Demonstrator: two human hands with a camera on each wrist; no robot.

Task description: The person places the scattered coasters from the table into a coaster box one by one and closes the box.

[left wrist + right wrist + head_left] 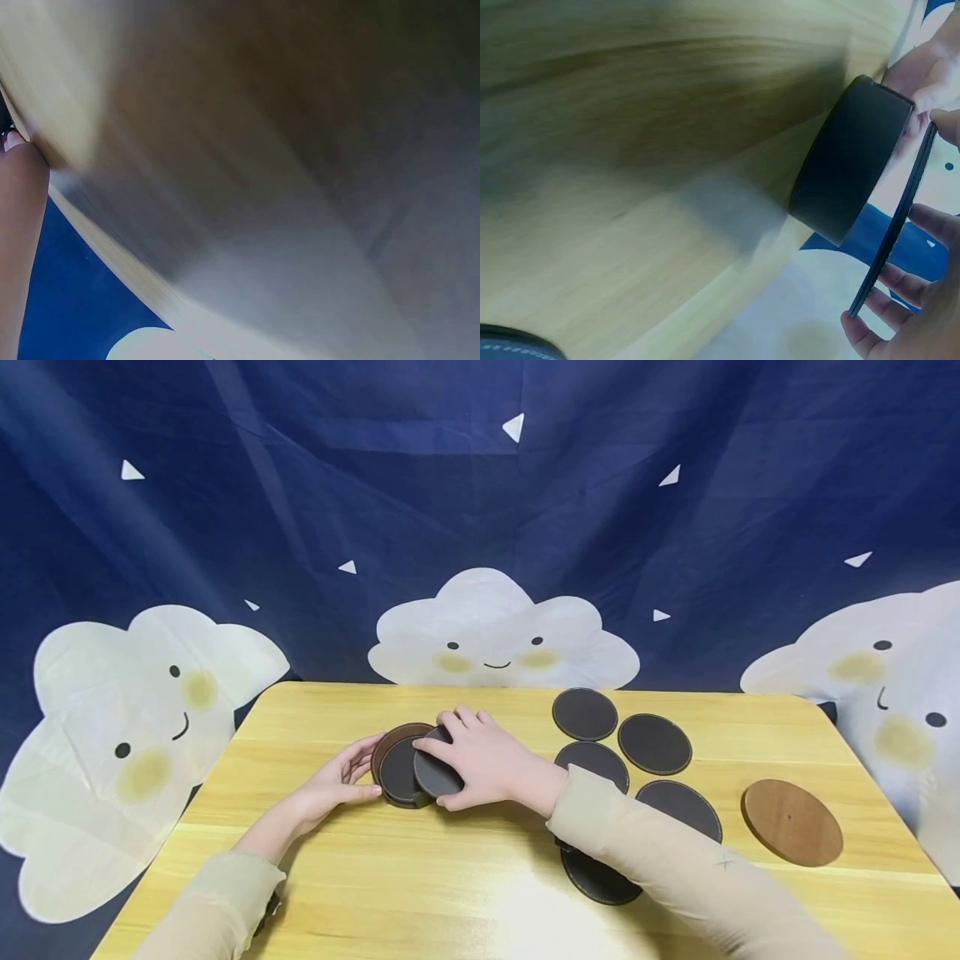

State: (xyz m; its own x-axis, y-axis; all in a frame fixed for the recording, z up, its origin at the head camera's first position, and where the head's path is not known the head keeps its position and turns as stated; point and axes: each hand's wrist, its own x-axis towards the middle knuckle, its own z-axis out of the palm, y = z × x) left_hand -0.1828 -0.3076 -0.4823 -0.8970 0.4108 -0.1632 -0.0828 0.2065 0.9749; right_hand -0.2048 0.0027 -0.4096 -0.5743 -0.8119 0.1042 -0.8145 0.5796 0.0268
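Observation:
A round dark coaster (431, 772) is pinched at its edge between the thumb and spread fingers of my right hand (483, 762). In the right wrist view the same coaster (892, 225) is tilted, just above the black side wall of a round coaster holder (853, 161). My left hand (339, 783) grips the left side of this holder (384, 750), thumb at the front and fingers curled behind. Inside the holder lies another dark coaster (396, 768), partly hidden by the held one. The left wrist view shows mostly blurred tabletop.
Several black stitched coasters (655, 744) lie flat on the wooden table (420, 877) to the right, some partly beneath my right sleeve (645, 852). Farther right is a brown wooden disc (792, 822). A blue cloth (480, 510) with cloud faces hangs behind the table.

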